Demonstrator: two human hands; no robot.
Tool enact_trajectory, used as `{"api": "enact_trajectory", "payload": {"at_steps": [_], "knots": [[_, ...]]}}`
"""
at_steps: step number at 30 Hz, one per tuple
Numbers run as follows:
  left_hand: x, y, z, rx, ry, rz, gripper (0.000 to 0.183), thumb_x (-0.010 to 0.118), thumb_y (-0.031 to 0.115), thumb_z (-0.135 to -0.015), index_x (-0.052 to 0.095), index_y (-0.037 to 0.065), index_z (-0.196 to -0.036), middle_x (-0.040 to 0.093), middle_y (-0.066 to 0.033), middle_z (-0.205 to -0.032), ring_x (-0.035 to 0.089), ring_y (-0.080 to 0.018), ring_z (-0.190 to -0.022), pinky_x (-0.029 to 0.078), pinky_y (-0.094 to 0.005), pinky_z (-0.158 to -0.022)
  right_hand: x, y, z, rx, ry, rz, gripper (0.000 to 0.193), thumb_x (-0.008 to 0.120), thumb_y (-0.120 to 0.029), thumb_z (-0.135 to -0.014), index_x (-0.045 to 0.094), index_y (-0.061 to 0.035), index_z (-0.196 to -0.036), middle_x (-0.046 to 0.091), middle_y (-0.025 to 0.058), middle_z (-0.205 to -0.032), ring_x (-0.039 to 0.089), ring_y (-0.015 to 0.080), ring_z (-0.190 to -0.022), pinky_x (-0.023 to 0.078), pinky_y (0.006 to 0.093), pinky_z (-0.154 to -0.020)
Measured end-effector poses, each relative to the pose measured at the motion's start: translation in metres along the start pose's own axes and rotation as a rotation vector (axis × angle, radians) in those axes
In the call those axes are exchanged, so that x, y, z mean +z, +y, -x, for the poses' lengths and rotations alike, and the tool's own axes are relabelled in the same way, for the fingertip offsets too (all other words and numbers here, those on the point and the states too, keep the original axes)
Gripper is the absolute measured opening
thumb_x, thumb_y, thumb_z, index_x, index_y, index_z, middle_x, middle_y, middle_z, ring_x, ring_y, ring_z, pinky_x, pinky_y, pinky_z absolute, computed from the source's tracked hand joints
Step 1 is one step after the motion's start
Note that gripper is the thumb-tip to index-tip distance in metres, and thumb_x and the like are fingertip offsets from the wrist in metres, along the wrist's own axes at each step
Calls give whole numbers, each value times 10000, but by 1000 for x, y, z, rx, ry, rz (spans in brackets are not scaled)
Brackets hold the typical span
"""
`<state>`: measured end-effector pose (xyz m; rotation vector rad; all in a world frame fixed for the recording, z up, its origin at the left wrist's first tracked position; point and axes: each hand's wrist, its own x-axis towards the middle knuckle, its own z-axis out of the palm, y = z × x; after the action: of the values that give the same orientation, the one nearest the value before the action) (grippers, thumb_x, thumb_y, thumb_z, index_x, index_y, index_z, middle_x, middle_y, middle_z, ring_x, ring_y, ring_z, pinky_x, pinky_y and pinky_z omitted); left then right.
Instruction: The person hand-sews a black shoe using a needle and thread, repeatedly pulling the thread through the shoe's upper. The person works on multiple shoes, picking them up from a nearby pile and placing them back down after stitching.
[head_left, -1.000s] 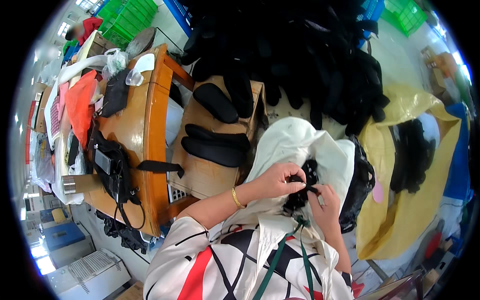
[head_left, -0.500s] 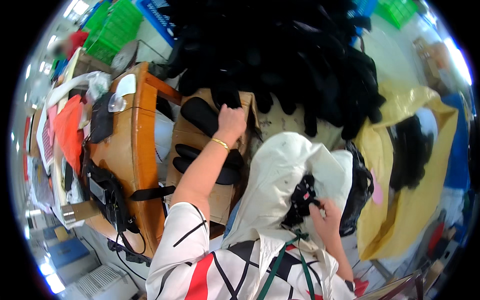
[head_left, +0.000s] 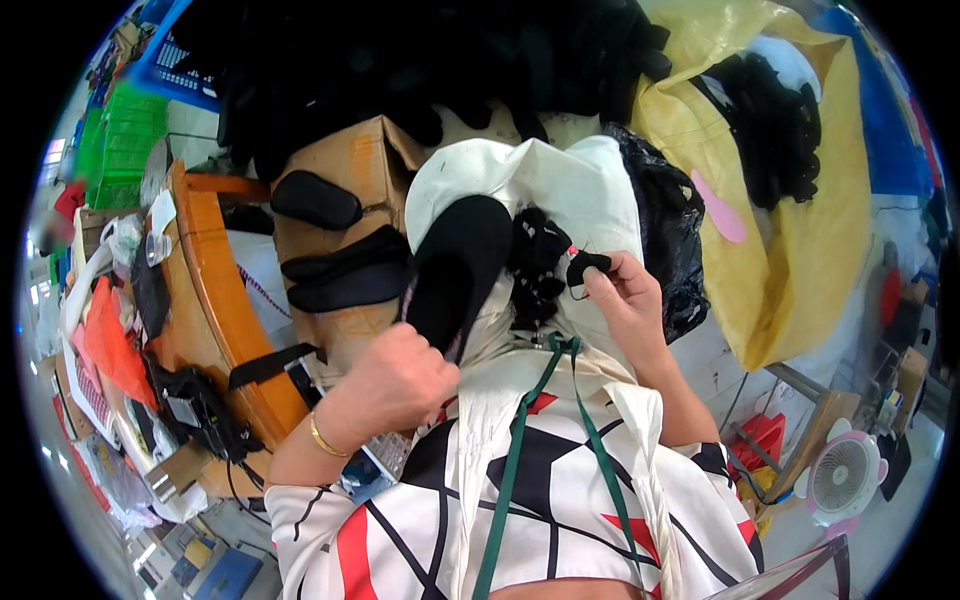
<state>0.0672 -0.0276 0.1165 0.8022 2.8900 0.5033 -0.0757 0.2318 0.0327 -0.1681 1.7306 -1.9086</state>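
Note:
My left hand [head_left: 400, 378] is closed round the heel end of a black cloth shoe [head_left: 478, 240], its toe pointing away from me over my lap. Between the thumb and fingers of my right hand [head_left: 632, 300] is a small black bow-like piece [head_left: 584, 264]. A bunch of similar small black pieces [head_left: 536, 262] with a bit of red lies on the white apron [head_left: 590, 185] across my lap. To the left, on a cardboard box [head_left: 345, 160], lie a black shoe [head_left: 316, 200] and a pair of black shoes [head_left: 345, 285] close together.
A large heap of black shoes [head_left: 400, 60] fills the far side. On the right are a black plastic bag [head_left: 668, 230] and a yellow sack [head_left: 835, 190] with black items inside. A pink sole-shaped piece [head_left: 718, 208] rests by the sack. A wooden table [head_left: 205, 300] stands left.
My left hand has come back from the box to my lap with a black shoe. My right hand has lifted a small black piece from the bunch. The view has shifted.

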Motion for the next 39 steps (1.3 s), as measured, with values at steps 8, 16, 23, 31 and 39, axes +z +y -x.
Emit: {"api": "enact_trajectory", "payload": {"at_steps": [8,16,23,31,39], "knots": [[50,1,7,-607,-206,614,238,669,43,-721,585,27,-944,532,-125,-921,575,-236,-873,471,-331,-808,5,16,17,48,-103,-55,107,634,-54,-958,614,0,-1048,606,-19,-909,555,47,-808,468,205,-754],[122,-3,-2,-709,898,2208,456,640,8,-739,518,24,-1178,550,-86,-1186,528,-225,-1144,359,-315,-1096,16,17,19,75,-124,-43,112,628,-52,-962,612,1,-1060,607,-25,-897,543,37,-807,442,191,-738],[107,27,-48,-735,970,2071,274,691,124,-927,527,76,-1142,573,-30,-1173,543,-135,-1105,395,-286,-1045,61,31,-1,-38,-171,115,104,686,-66,-910,652,-3,-985,609,4,-795,560,68,-696,455,232,-619],[85,29,-65,-1179,1214,2084,164,640,157,-969,663,81,-1113,701,-15,-1066,660,-110,-961,522,-264,-866,54,32,2,-250,-314,401,108,668,-50,-897,665,-12,-998,613,93,-764,655,207,-721,509,307,-648],[86,24,-65,-1277,1183,2111,184,680,180,-939,667,86,-1096,702,6,-1065,654,-102,-988,513,-272,-882,56,15,-11,48,-341,356,128,633,-61,-942,645,-9,-1058,659,60,-774,610,126,-647,487,253,-617]]}}
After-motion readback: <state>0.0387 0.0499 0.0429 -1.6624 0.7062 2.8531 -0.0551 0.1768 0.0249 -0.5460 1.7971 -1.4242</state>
